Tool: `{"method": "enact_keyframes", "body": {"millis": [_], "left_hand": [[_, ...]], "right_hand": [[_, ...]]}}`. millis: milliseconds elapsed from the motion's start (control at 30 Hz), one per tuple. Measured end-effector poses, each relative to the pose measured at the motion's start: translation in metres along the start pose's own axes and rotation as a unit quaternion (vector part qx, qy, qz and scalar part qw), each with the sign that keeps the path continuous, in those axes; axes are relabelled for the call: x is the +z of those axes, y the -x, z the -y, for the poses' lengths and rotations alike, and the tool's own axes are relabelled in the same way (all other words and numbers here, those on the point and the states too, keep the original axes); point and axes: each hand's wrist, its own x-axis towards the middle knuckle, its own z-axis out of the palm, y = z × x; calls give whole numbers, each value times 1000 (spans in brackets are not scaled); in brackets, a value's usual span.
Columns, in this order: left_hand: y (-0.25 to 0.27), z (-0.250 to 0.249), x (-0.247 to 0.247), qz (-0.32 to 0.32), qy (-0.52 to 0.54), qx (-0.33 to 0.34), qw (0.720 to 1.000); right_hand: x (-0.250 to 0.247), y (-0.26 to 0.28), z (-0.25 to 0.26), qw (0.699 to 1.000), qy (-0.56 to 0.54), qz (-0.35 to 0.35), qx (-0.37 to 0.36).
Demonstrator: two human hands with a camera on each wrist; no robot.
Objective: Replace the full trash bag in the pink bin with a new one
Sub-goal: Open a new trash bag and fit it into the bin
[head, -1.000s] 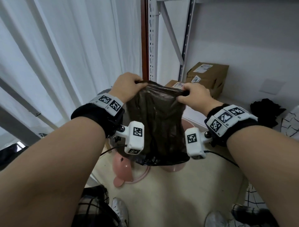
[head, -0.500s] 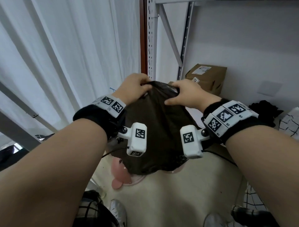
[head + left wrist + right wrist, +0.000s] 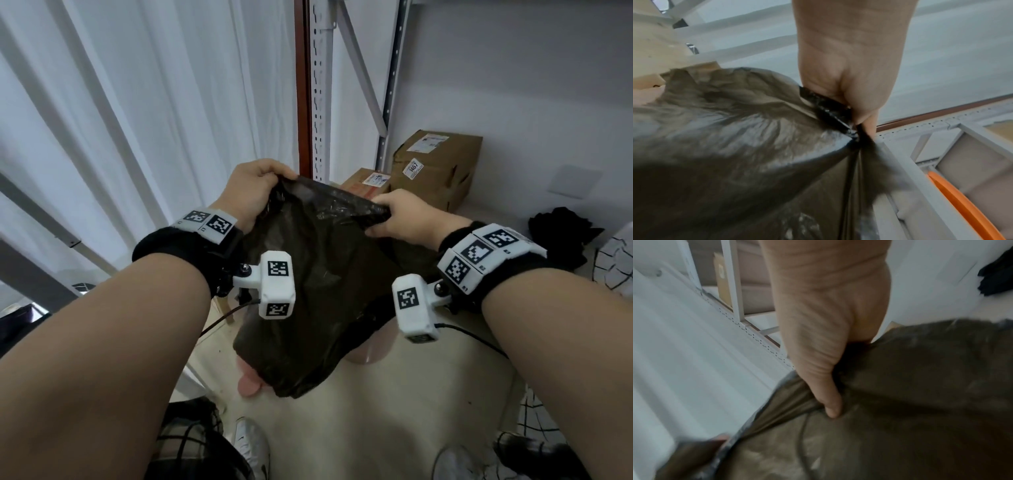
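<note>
1. Curtain [image 3: 137, 120], white and pleated, fills the head view from 9 to 12 o'clock; a pale floor [image 3: 394, 421] runs across the lower part from 5 to 7 o'clock.
2. Shelving upright [image 3: 320, 89], white metal with slotted holes, rises at 12 o'clock beside a red-brown post [image 3: 304, 82]; a diagonal brace [image 3: 363, 65] crosses behind it.
3. Black trash bag [image 3: 318, 294], thin and translucent, hangs at the centre of the head view. Its top edge is stretched between the two hands, and its body drapes down toward 6 o'clock.
4. Pink bin [image 3: 375, 349] stands on the floor under the bag and is mostly hidden by it. Pink parts show at the bag's 4 o'clock and 7 o'clock edges. Whether the bag touches the bin cannot be determined.
5. Two cardboard boxes stand on the floor at 1 o'clock: a large box [image 3: 442, 164] with a label reading 1467, and a small box [image 3: 368, 180] just beside it, directly behind the bag's top edge.
6. Black cloth [image 3: 561, 236] lies on the floor at 3 o'clock, well apart from the bag.
7. Left hand [image 3: 250, 192] grips the bag's top edge at 11 o'clock. The left wrist view shows the plastic bunched and pinched between thumb and curled fingers [image 3: 871, 125].
8. Right hand [image 3: 400, 217] grips the top edge at 1 o'clock. The right wrist view shows the thumb [image 3: 830, 404] pressing the film against fingers hidden behind it.
9. Shoes [image 3: 251, 445] of the person show at 6 o'clock.
</note>
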Motion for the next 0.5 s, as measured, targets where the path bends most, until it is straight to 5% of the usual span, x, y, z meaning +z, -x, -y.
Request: {"method": "enact_keyframes", "body": {"millis": [167,333,400,500], "left_hand": [[-7,4,-9,-111,40,-80,990],[-6,5,-12,-61,32,-147,987],[-6,2,-4,-37,-61,-88,994],[-4,-1,9,-41,-136,3,990]], "right_hand": [[-2,4,-28,994,17,-108,16],[-9,13,-33,982,-16,-186,7],[-5,14,-30,995,-1,-102,11],[7,10,-30,988,70,133,38]]}}
